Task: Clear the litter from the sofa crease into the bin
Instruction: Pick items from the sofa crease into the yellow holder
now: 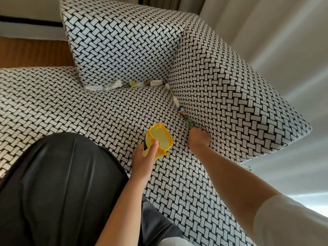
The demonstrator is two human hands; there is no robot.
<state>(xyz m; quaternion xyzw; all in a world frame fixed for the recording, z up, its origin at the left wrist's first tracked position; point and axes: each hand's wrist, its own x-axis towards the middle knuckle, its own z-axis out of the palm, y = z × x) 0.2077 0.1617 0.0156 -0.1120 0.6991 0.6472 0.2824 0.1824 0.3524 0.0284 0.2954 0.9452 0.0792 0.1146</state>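
Head view, looking down onto a sofa seat (pixel 88 107) in black-and-white woven fabric. Near left: person's lap in dark trousers (pixel 58 183). Far left: strip of wood floor (pixel 33 52) behind the seat. Back cushion (pixel 120 45) stands at far centre; along its bottom crease lies a row of litter: crumpled white tissue (pixel 103 86) at the left end, a small yellow scrap (pixel 132 83) in the middle, more white paper (pixel 155 82) toward the corner. Left hand (pixel 142 160) at near centre holds a small yellow bin (pixel 159 139), fingers wrapped around its side and thumb pressed over the rim; bin is tilted, mouth open toward the far right, inside looks empty as far as visible. Bin sits above the seat, just left of the side crease. Second cushion (pixel 230 89) leans on the right; crease between it and the seat runs from the far corner toward the near side and holds a white scrap (pixel 174 99), a red-white-blue wrapper (pixel 181 109) and a green-blue wrapper (pixel 191 123). Right hand (pixel 198 139) is pushed into that crease just near of the green-blue wrapper, fingertips buried in the gap and blurred, so cannot tell if they are together, apart or pinching anything. Right forearm runs to a white sleeve (pixel 291 221) at near right. Pale curtain (pixel 275 32) at far right.
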